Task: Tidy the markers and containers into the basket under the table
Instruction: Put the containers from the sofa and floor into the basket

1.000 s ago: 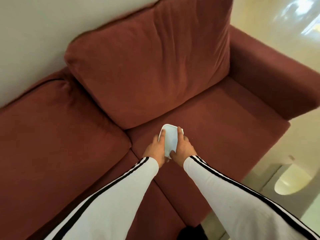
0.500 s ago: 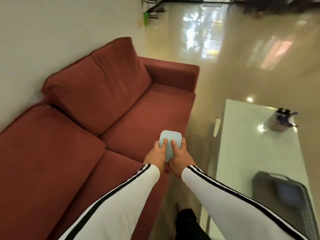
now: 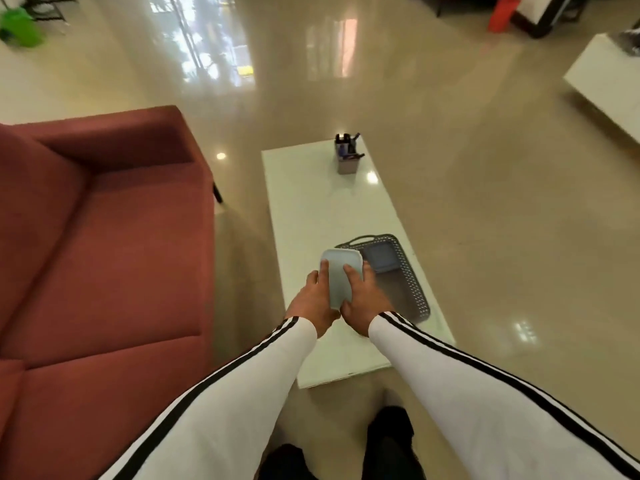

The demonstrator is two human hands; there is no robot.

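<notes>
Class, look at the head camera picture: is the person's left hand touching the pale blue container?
Touching. The head view shows the left hand with fingers laid on the pale blue container, and the right hand gripping its other side.

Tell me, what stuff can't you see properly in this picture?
Head view only:
- Pale blue container: near end hidden by left hand and right hand.
- Grey basket: near-left corner hidden behind the hands.
- Marker holder: markers too small to count.
- Shoes: cut off by bottom edge.

I am seeing no text, label, brand, number or sign that I can read anywhere in this view; nothing on any surface is showing legible print at this resolution.
</notes>
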